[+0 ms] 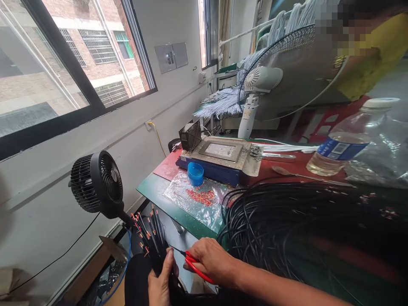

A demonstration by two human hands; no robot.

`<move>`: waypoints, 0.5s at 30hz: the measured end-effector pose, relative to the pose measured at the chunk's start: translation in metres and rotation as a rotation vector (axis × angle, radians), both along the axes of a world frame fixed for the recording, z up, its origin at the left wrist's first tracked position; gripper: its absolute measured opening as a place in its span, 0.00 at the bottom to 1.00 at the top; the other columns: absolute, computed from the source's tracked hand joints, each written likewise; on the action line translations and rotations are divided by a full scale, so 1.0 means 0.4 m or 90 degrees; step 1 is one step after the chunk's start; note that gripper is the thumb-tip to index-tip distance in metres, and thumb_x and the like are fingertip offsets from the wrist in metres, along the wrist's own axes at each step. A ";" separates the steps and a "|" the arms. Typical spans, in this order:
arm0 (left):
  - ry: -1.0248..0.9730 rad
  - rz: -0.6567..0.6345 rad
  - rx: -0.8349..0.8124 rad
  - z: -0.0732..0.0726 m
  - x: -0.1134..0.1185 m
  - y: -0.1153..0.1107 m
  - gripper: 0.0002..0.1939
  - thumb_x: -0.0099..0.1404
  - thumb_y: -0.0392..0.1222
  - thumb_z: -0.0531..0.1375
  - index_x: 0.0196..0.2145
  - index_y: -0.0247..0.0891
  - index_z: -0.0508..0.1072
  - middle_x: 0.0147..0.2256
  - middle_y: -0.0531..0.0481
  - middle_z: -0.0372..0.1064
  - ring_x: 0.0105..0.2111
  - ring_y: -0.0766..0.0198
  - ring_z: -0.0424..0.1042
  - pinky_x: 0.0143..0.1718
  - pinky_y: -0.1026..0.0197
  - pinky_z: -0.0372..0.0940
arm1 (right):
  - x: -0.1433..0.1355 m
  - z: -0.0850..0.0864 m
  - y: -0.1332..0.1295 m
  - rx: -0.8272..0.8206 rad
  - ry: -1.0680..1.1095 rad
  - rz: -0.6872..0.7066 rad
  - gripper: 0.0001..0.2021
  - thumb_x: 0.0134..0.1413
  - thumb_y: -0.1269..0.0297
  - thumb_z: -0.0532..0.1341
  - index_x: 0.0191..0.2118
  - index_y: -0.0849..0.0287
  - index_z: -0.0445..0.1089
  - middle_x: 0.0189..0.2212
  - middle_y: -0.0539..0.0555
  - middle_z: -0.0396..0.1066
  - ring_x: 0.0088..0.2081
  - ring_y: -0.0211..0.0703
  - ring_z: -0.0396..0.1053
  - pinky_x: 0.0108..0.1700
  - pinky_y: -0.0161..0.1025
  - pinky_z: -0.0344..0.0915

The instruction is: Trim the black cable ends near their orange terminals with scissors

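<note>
My left hand (162,278) is closed round a bundle of black cables (155,242), low in the middle of the view. Their upper ends fan out and show short red, yellow and pale wire tips. In my right hand (213,259) is a pair of scissors (198,268) with red handles. Its dark blades point left, close to the left thumb; whether they touch a cable I cannot make out. A large heap of loose black cables (255,216) lies on the table right of my hands.
Coloured scraps (201,196) lie on a plastic bag (178,192) beside a blue cup (195,174). Behind stands a blue-sided heating unit (216,172) with a small fan (190,135). A black fan (97,185) stands left, a bottle (338,146) right. A person in yellow (376,59) is at the back right.
</note>
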State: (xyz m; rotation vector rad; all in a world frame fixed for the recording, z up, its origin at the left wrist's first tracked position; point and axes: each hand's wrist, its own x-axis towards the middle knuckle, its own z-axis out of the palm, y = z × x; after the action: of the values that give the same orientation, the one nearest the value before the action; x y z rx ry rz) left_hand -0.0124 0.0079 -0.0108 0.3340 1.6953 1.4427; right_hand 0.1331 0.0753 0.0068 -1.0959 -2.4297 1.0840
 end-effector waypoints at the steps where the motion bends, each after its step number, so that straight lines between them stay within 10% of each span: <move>1: -0.022 -0.021 -0.007 -0.001 -0.002 -0.001 0.20 0.43 0.50 0.66 0.30 0.31 0.74 0.17 0.54 0.64 0.19 0.71 0.61 0.20 0.68 0.55 | 0.001 0.002 0.002 -0.036 0.029 -0.007 0.17 0.48 0.58 0.58 0.16 0.62 0.61 0.12 0.45 0.48 0.18 0.29 0.39 0.22 0.32 0.40; 9: -0.134 -0.086 0.059 0.000 0.002 -0.018 0.20 0.41 0.43 0.68 0.35 0.36 0.75 0.18 0.50 0.71 0.21 0.69 0.66 0.19 0.70 0.56 | 0.003 0.009 0.023 -0.445 0.385 0.006 0.23 0.46 0.46 0.57 0.21 0.65 0.65 0.09 0.44 0.54 0.13 0.28 0.51 0.16 0.28 0.47; 15: -0.109 -0.135 0.058 0.003 0.020 -0.026 0.16 0.39 0.44 0.69 0.27 0.36 0.75 0.13 0.51 0.67 0.17 0.68 0.63 0.15 0.67 0.52 | 0.002 0.022 0.017 -0.544 0.424 0.018 0.22 0.43 0.47 0.60 0.20 0.66 0.65 0.10 0.44 0.55 0.12 0.27 0.50 0.14 0.28 0.45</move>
State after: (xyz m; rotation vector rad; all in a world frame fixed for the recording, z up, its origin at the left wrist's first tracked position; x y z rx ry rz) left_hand -0.0043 -0.0023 -0.0098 0.4159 1.4154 1.3535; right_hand 0.1340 0.0822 0.0158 -0.6851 -1.4628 2.1619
